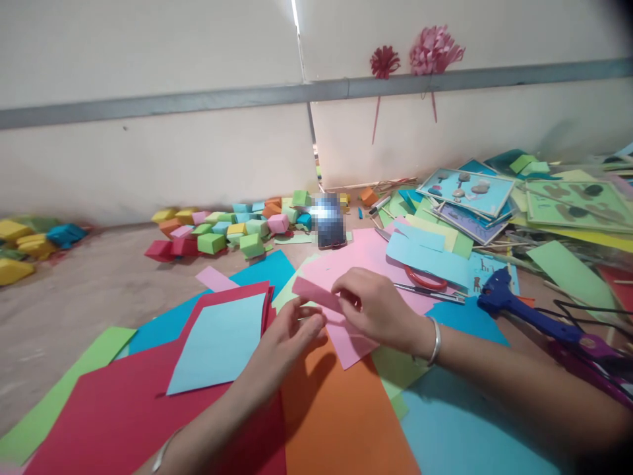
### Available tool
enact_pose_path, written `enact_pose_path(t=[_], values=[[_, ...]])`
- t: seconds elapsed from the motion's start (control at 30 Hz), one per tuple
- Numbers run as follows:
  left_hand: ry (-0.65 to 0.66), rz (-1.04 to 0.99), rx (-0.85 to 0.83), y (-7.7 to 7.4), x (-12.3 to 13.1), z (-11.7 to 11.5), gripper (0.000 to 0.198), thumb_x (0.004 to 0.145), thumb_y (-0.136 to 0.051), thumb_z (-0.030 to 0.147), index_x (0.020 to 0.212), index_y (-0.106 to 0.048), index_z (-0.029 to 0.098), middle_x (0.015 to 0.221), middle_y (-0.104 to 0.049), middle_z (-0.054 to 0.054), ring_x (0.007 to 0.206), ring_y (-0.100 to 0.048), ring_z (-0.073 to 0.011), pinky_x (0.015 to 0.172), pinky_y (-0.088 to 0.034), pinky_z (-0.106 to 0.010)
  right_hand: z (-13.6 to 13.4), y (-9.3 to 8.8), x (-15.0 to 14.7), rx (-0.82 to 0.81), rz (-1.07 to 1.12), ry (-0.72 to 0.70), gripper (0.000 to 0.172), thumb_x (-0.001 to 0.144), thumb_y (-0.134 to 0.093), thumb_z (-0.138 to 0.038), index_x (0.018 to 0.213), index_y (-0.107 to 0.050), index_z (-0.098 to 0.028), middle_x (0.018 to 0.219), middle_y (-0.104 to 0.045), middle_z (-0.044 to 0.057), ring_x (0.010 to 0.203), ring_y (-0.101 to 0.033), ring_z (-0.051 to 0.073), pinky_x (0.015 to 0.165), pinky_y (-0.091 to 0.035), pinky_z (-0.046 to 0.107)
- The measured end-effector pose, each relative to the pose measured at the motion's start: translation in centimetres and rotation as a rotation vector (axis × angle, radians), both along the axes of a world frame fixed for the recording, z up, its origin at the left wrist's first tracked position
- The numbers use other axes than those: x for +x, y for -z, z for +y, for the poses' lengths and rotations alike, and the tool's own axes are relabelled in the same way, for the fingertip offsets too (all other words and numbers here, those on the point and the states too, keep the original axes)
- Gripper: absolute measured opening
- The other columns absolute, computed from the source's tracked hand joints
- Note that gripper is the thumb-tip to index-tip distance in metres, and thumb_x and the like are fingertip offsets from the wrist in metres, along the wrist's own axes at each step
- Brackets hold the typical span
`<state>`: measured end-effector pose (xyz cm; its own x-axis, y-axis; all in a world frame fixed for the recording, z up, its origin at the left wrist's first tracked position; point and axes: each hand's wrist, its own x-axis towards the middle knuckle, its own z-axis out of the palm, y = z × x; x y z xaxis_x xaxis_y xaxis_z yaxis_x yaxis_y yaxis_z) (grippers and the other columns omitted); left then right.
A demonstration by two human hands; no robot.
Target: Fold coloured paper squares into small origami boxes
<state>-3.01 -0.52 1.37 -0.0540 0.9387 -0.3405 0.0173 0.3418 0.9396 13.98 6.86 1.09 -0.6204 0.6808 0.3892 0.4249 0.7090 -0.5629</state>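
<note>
A narrow pink paper strip [316,294] is pinched between the thumb and fingers of my right hand [373,307]. Loosely curved, my left hand [291,330] is just below the strip's left end; its thumb and fingers are a little apart and I see nothing held between them. Under both hands lies another pink paper piece [353,343], partly covered. Orange sheet [341,409] and red sheets [113,402] spread out below, with a light blue paper [222,343] on top of the red ones.
Folded paper cubes [212,243] line the wall. To the right are light blue strips [430,254], red-handled scissors [425,278], a pen [430,293] and a blue glue gun [524,310] with a cord. Picture cards [467,191] are stacked behind. Paper flowers [435,49] hang above.
</note>
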Motion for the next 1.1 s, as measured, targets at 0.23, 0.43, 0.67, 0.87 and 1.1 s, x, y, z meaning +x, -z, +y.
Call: enact_pose_path(t=[0.23,0.43,0.67,0.87,1.1], values=[[-0.049,-0.159,-0.034,0.2,-0.3,-0.6,0.081,0.076,-0.075,0.053,0.140,-0.041,0.016,0.113,-0.069,-0.013,0.111,-0.065,-0.0305,0.093,-0.052,-0.040,-2.3,0.0,-1.0,-0.275,0.050,-0.140,0.011,0.080,-0.073,-0.015,0.086,-0.064,-0.016,0.080,-0.061,0.001,0.072,-0.054,0.013,0.064,-0.041,0.024],[0.054,0.019,0.100,-0.3,-0.9,0.1,0.064,0.072,-0.076,0.051,0.123,-0.057,0.017,0.116,-0.071,-0.013,0.110,-0.065,-0.0308,0.091,-0.052,-0.038,-1.4,-0.9,-0.9,-0.560,0.123,-0.103,0.018,0.077,-0.069,-0.012,0.094,-0.063,-0.016,0.085,-0.066,0.002,0.071,-0.058,0.012,0.063,-0.046,0.024],[-0.024,0.102,0.095,0.3,-1.1,0.3,0.023,0.067,-0.068,0.028,0.088,-0.068,0.017,0.076,-0.071,-0.003,0.074,-0.064,-0.0218,0.066,-0.051,-0.030,-0.2,0.3,-0.9,-0.685,0.133,0.044,0.029,0.077,-0.054,-0.002,0.101,-0.060,-0.016,0.075,-0.063,-0.002,0.068,-0.059,0.012,0.063,-0.044,0.023],[-0.074,0.091,0.025,0.2,-1.0,0.2,0.022,0.067,-0.072,0.034,0.078,-0.068,0.016,0.066,-0.068,-0.002,0.062,-0.061,-0.0189,0.057,-0.049,-0.027,-0.4,1.3,-1.0,-0.392,0.106,0.080,0.020,0.074,-0.059,-0.006,0.088,-0.051,-0.018,0.086,-0.059,0.001,0.067,-0.052,0.012,0.063,-0.043,0.025],[-0.077,0.285,0.062,0.5,-1.4,0.4,0.033,0.063,-0.080,0.044,0.077,-0.074,0.015,0.073,-0.074,-0.006,0.070,-0.067,-0.0238,0.059,-0.051,-0.028,-1.6,0.1,-1.2,-0.414,0.082,0.009,0.013,0.082,-0.066,-0.025,0.087,-0.056,-0.017,0.084,-0.065,0.004,0.072,-0.056,0.014,0.065,-0.044,0.027]])
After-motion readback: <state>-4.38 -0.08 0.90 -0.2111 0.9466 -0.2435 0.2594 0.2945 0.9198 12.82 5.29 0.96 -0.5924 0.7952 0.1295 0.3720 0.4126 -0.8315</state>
